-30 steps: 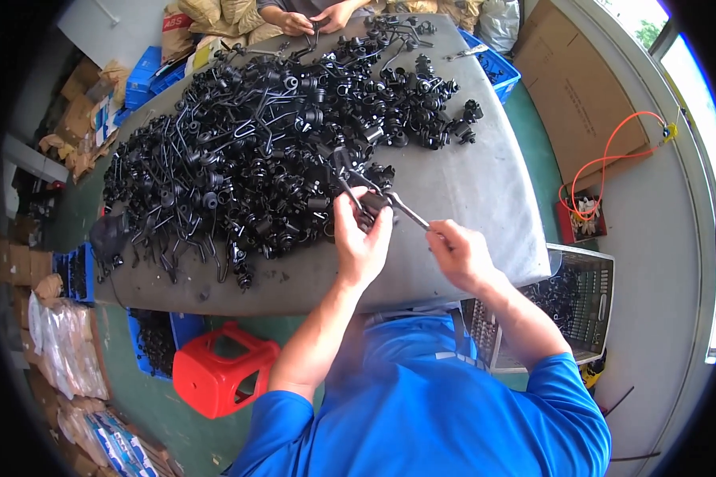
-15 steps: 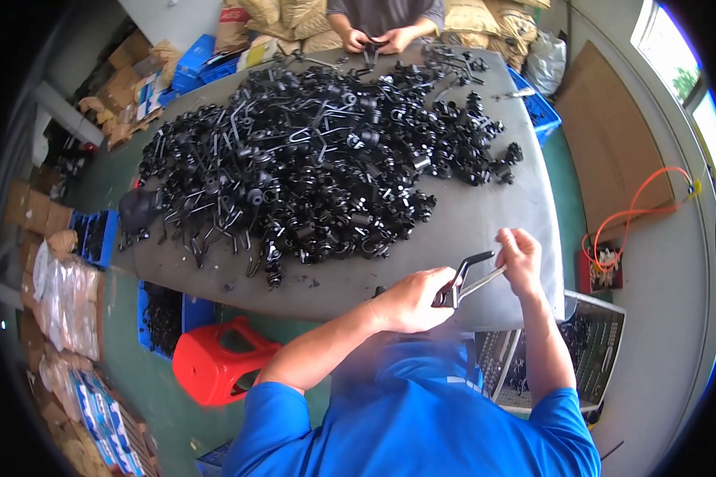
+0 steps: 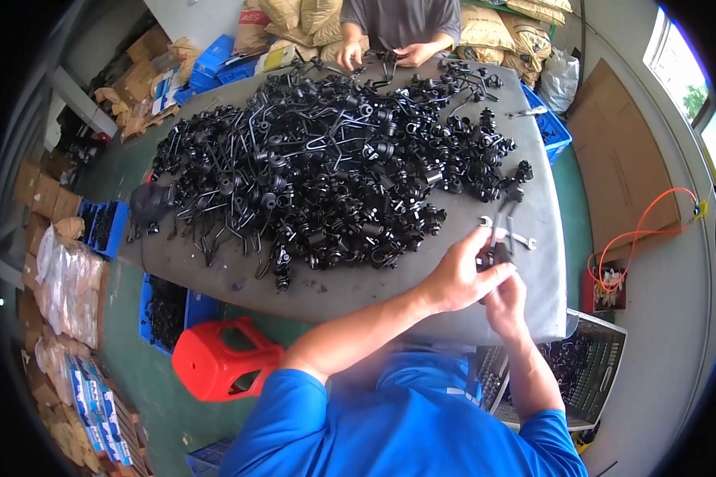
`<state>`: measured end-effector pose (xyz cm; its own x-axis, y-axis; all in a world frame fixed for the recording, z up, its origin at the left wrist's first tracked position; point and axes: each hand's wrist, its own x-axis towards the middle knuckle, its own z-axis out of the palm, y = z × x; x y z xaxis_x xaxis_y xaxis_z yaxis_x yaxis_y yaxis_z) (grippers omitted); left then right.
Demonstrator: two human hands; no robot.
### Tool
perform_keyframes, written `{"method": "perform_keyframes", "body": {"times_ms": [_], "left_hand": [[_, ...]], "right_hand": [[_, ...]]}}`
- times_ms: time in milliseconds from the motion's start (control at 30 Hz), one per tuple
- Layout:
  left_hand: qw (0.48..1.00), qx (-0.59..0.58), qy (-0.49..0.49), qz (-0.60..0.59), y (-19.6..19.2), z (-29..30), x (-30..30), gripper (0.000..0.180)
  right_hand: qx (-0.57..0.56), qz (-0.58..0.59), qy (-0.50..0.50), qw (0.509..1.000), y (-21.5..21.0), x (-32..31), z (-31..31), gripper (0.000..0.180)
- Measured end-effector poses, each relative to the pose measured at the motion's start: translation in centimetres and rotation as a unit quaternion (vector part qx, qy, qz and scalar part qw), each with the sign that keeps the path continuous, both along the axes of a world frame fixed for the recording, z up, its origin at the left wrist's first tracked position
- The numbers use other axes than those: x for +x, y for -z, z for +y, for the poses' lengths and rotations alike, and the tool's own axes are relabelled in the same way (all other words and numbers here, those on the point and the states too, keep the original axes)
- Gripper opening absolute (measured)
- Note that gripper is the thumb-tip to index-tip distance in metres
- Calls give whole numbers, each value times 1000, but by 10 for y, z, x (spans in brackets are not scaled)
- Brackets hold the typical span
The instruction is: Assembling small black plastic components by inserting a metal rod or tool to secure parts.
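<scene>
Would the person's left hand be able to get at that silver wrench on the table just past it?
Probably yes. The left hand is busy gripping a black part together with the right hand, but the wrench lies in the open on the grey table, with nothing between.

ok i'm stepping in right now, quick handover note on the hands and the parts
Left hand: closed around a small black part at the right end of the grey table.
Right hand: just under the left, fingers on the same part; how it grips is hidden.
Parts: a big pile of black wire parts covers the middle and far side of the table. A wrench lies beside the hands. A grey crate at the right, below the table edge, holds more black parts.
Across the table another person's hands work on the same pile.
Done: some pieces in the crate. Left: most of the pile.
</scene>
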<state>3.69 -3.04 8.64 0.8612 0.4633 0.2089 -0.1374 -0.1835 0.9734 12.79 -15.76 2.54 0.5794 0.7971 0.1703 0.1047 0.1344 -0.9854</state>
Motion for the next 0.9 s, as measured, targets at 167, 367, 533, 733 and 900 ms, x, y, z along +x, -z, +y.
{"method": "perform_keyframes", "body": {"times_ms": [167,367,533,733,900], "left_hand": [[950,272,-150,19,-12,74,6,51],[686,458,-381,417,29,235,-54,56],[638,574,-313,407,53,265,-51,29],[612,607,-295,413,8,254,-28,27],[631,648,-253,345,-40,238,-29,26]], "right_hand": [[89,-32,297,950,11,79,-72,15],[186,242,660,687,79,193,-243,11],[-10,400,724,562,201,129,-356,10],[-252,459,591,614,284,45,-388,8],[-304,194,442,822,293,59,-395,17]]}}
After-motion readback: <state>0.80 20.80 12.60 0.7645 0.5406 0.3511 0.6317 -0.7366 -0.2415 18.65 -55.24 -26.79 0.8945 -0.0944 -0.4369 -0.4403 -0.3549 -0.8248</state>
